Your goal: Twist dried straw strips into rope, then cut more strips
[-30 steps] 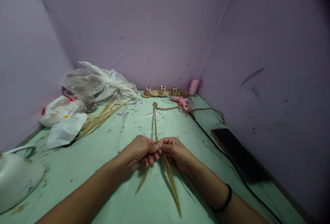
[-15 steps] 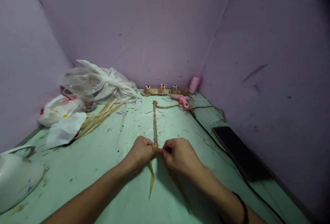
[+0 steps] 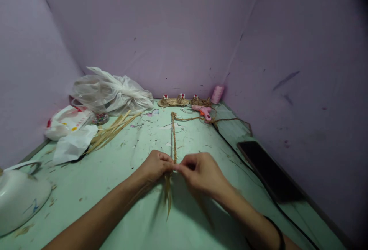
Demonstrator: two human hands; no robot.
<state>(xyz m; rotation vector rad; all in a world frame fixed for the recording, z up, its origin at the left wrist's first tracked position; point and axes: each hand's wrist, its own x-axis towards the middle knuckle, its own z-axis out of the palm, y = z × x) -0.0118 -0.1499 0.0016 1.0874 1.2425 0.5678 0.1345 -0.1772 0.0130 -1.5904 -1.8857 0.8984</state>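
Strands (image 3: 168, 198) dangle loose beneath both hands, those on the right blurred. Left hand (image 3: 157, 166) pinches the cord (image 3: 174, 138) at its near end; right hand (image 3: 202, 173) meets it there, fingertips seemingly closed on a strand. I judge the step as twisting or plaiting, which I cannot tell; the next move calls for a firm left pinch and even tension. Cord runs away over the table (image 3: 152, 137), toward the glue gun (image 3: 202, 112).
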